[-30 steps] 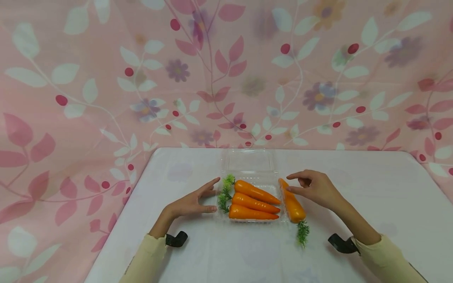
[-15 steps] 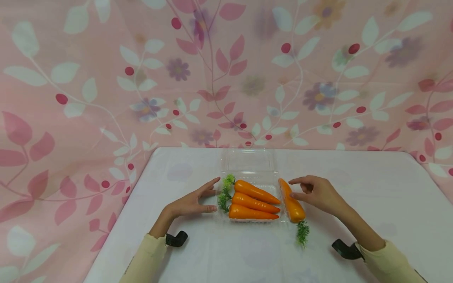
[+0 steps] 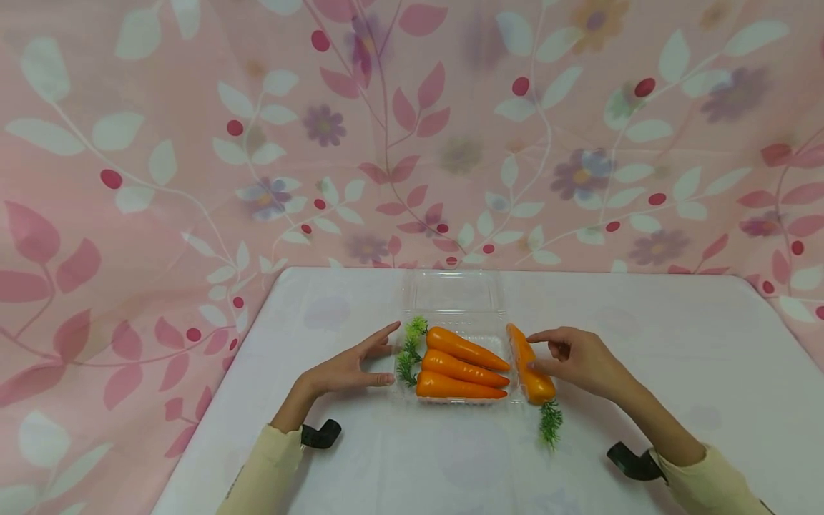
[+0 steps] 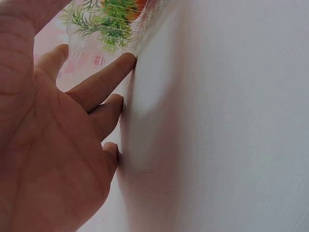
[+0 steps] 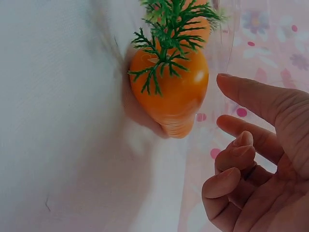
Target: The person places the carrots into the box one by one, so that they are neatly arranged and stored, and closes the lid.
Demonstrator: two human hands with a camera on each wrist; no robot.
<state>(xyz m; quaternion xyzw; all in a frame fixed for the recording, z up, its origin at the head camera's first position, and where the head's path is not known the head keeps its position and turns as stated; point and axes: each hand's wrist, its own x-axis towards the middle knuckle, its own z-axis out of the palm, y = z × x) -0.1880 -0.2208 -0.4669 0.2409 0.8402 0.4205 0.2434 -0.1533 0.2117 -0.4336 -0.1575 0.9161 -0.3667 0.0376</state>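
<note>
Three orange toy carrots (image 3: pixel 466 368) lie side by side in a clear plastic clamshell box (image 3: pixel 460 402), green tops (image 3: pixel 409 353) to the left, tips to the right. My left hand (image 3: pixel 347 368) is beside the box's left side, fingers spread and holding nothing; the left wrist view shows its fingertips by the box wall. A separate carrot (image 3: pixel 536 380) lies along the box's right side, its green top (image 5: pixel 166 53) pointing toward me. Beside that carrot is my right hand (image 3: pixel 577 357), thumb and index finger extended toward it, other fingers bent, with nothing held.
The box's clear lid (image 3: pixel 453 292) is folded back toward the far table edge. A white cloth (image 3: pixel 450 465) covers the table, and a pink floral curtain (image 3: pixel 412 143) hangs behind. Black wrist mounts (image 3: pixel 322 434) stick out from both sleeves.
My right hand has moved slightly toward me and to the right alongside the separate carrot. My left hand, the box and the carrots have stayed in place.
</note>
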